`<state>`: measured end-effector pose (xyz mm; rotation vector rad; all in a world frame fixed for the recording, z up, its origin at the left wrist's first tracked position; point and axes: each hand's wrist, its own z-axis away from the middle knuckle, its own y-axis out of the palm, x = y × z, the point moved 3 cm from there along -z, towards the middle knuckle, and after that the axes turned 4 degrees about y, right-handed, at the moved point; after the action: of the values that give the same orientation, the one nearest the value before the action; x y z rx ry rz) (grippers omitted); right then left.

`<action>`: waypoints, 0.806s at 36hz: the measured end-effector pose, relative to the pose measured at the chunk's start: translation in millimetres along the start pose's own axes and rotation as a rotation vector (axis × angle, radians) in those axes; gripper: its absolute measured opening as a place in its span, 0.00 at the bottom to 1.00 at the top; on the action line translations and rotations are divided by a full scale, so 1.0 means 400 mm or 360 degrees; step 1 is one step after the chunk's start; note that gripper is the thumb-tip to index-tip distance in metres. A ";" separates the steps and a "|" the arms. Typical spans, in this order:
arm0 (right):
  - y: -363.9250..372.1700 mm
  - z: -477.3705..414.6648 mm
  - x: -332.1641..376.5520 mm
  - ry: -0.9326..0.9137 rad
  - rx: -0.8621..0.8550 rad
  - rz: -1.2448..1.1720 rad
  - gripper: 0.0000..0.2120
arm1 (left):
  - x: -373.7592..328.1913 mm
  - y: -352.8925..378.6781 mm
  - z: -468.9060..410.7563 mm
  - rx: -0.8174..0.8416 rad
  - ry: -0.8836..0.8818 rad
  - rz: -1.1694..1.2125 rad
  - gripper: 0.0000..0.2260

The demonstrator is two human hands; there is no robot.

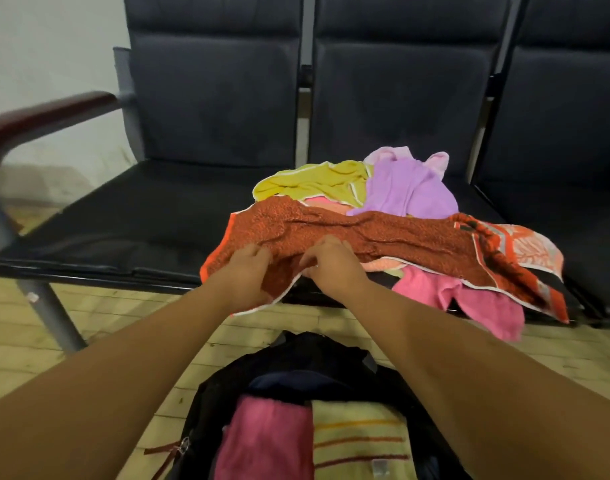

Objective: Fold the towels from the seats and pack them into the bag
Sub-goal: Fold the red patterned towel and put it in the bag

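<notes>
An orange-red patterned towel lies stretched across the pile on the middle seat. My left hand grips its near left edge, and my right hand pinches the same edge just beside it. Behind it lie a yellow towel and a lilac towel. A pink towel hangs over the seat's front edge. On the floor below my arms stands an open black bag holding a folded pink towel and a folded pale yellow striped towel.
A row of dark padded seats with a wooden armrest at the left runs along a white wall. The left seat holds nothing. The floor is pale tile.
</notes>
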<state>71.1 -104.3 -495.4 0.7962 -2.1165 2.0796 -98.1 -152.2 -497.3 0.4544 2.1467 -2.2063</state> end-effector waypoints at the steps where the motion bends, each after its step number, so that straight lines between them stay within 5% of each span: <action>1: -0.002 0.004 0.002 -0.0004 -0.0015 0.0003 0.05 | 0.013 0.011 0.008 0.0012 -0.0005 -0.0022 0.19; 5: -0.017 0.027 0.023 -0.0027 -0.0120 0.0014 0.08 | 0.020 0.007 0.034 -0.0197 0.0056 0.0151 0.07; 8: -0.072 0.033 0.056 0.0018 -0.0239 -0.0312 0.11 | -0.012 -0.027 0.046 -0.0326 0.0107 0.0191 0.09; 12: -0.220 0.057 0.102 0.0058 -0.0357 -0.0558 0.07 | -0.042 -0.134 0.070 -0.0672 -0.0136 0.0965 0.11; 16: -0.399 0.125 0.145 -0.0079 -0.0500 -0.0568 0.06 | -0.128 -0.267 0.099 -0.0858 -0.0043 0.1634 0.08; 19: -0.524 0.228 0.191 -0.0298 -0.0228 -0.0249 0.09 | -0.211 -0.354 0.139 -0.0808 0.0116 0.1814 0.04; 23: -0.602 0.274 0.202 -0.0418 -0.0096 0.0038 0.13 | -0.291 -0.446 0.168 -0.0730 0.0264 0.1520 0.08; 27: -0.707 0.342 0.205 -0.0336 -0.0275 -0.0312 0.13 | -0.374 -0.486 0.211 -0.0410 0.0526 0.0887 0.26; 29: -0.749 0.375 0.206 -0.0277 -0.0342 -0.0480 0.14 | -0.384 -0.476 0.216 -0.0382 0.0504 0.0611 0.18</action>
<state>166.1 -257.4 -201.3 1.2144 -2.0963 1.6557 -9.6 -255.5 -276.2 1.1527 2.1886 -1.7417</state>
